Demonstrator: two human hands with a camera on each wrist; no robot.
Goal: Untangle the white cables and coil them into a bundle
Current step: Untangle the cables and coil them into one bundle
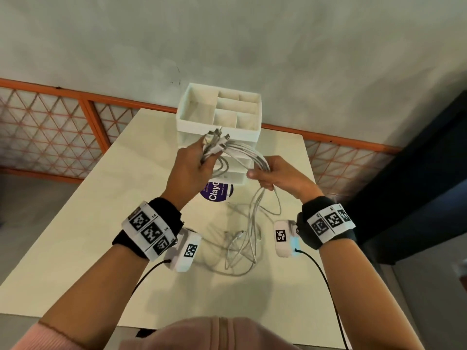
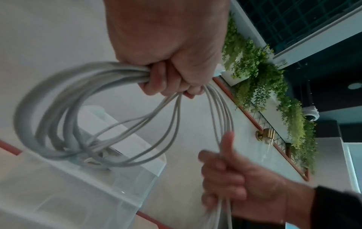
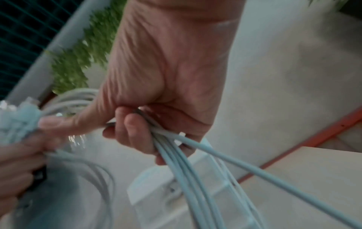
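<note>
left hand (image 1: 193, 164) fisted round the white cables (image 1: 246, 154) plug ends, right hand (image 1: 275, 174) gripping the strands, looks like loose tails on the table (image 1: 88, 210)

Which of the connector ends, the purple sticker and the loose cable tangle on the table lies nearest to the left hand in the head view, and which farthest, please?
From the left hand:
1. Connector ends, gripped at its fingers.
2. Purple sticker, just below, beside the wrist.
3. Loose cable tangle, on the table toward the person.
</note>
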